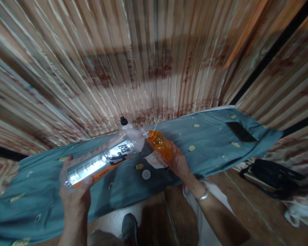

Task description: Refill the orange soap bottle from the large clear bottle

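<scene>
My left hand (75,196) is wrapped round the base of a large clear plastic bottle (105,160) with a shiny silver label and dark lettering. The bottle lies tilted nearly sideways, its neck pointing right, with orange showing along its lower side. Its mouth meets the opening of a smaller bottle of orange liquid (161,146), which leans left. My right hand (178,160) is closed round that smaller bottle. Just behind the two necks a thin clear stick-like piece (157,122) stands up. A black cap (123,121) shows behind the large bottle; what it sits on is mostly hidden.
A green patterned cloth (205,136) covers the long surface. On it lie a round white disc (146,174), a white paper-like piece (154,161) and a dark phone-like slab (241,132). Striped curtains (154,68) hang behind. A black bag (274,176) rests at the right.
</scene>
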A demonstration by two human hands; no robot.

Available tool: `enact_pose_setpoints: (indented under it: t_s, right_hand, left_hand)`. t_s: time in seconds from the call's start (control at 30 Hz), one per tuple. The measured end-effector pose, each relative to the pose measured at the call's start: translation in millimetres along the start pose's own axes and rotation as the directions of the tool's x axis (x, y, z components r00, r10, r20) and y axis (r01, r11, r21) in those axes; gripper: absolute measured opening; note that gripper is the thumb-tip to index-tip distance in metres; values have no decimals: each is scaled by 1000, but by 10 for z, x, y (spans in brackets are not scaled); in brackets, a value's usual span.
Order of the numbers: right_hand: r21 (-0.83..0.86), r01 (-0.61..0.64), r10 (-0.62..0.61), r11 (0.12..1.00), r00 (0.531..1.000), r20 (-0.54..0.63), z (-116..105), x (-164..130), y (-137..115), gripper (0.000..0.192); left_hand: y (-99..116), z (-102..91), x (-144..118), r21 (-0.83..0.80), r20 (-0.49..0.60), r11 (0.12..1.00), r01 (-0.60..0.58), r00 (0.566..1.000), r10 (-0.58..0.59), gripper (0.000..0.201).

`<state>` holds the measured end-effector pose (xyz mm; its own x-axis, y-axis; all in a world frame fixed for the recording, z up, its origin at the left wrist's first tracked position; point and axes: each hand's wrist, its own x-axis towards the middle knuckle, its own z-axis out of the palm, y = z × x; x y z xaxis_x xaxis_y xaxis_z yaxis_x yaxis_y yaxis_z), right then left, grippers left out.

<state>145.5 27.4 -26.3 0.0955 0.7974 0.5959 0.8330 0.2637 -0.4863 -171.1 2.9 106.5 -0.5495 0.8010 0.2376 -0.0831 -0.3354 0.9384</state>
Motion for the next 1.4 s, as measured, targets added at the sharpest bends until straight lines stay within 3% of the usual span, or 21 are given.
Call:
enact_pose_setpoints:
  t_s: [0.27,0.5,0.77,0.93,1.4]
  right_hand:
    - [2,7,-7,1000,1000,-3,0,-6,8,69]
    - [-12,7,-7,1000,1000,-3,6,-9,18,69]
    - [29,-14,13,999,999,29,-49,20,-24,64]
    - [28,-3,2,1000,1000,27,-56,19,-22,65]
    - [13,-1,1,1000,1000,25,-54,18,-31,65]
  left_hand:
    - [-36,-68,-10,127,89,990,-63,995,52,83]
    - [-1,-22,-27,89,74,995,-34,997,28,77]
    - [32,7,-18,37,34,999,-15,999,14,89]
    - [31,-6,-14,107,55,994,-23,998,17,90]
    - [59,34,-32,75,42,997,-2,999,-1,85]
